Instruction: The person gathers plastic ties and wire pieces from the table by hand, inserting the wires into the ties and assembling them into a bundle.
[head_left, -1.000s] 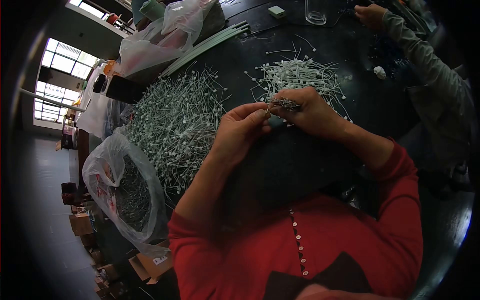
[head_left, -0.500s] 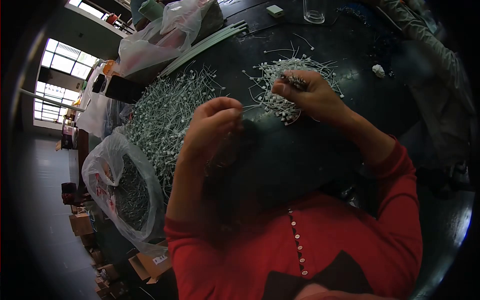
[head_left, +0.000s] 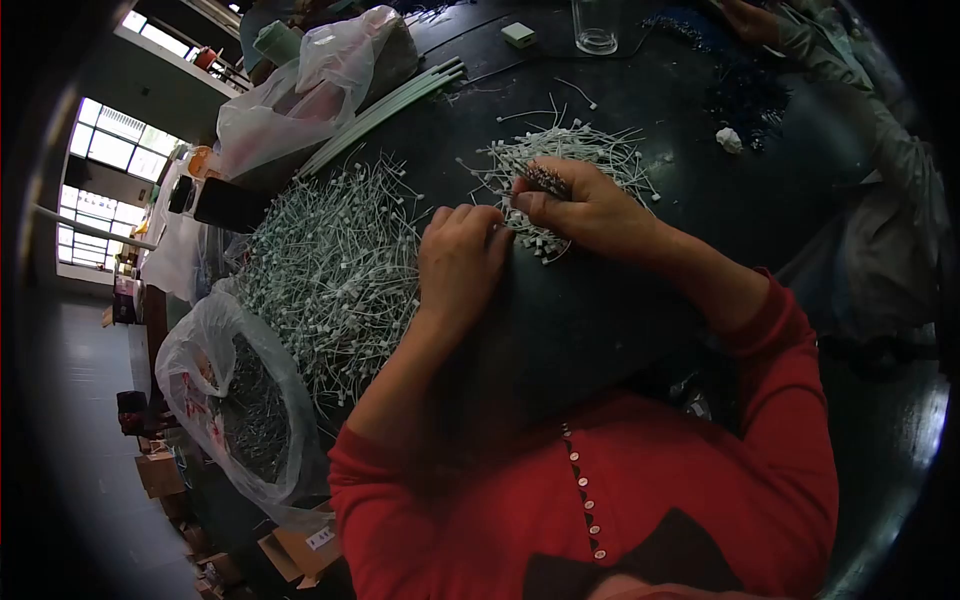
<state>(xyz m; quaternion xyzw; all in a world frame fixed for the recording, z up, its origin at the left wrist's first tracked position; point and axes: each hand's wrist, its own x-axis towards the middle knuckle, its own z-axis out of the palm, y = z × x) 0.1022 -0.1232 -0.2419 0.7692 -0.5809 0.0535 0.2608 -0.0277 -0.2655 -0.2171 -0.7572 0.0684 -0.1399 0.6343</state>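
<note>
My right hand (head_left: 590, 208) is closed around a bundle of thin pieces with dark, metallic-looking ends (head_left: 546, 180); their exact kind is unclear. It hovers over a small pile of white wires with white block-shaped ends (head_left: 600, 146). My left hand (head_left: 460, 258) is just left of it, fingers curled and fingertips close to the right thumb. Whatever the left fingers pinch, if anything, is hidden. Beside the left hand spreads a larger heap of similar white wires (head_left: 345, 265), on the dark table (head_left: 560, 330).
An open plastic bag (head_left: 300, 400) of thin dark pieces lies at the left. Behind are pale rods (head_left: 385, 112), another plastic bag (head_left: 280, 120), a black phone-like object (head_left: 230, 205), a white box (head_left: 518, 36) and a glass (head_left: 596, 38). Another person's sleeve (head_left: 825, 55) shows far right.
My left hand has moved right, up to the right hand; before, it was apart with a thin wire near its fingertips. My right hand still holds the bundle. The view has shifted slightly.
</note>
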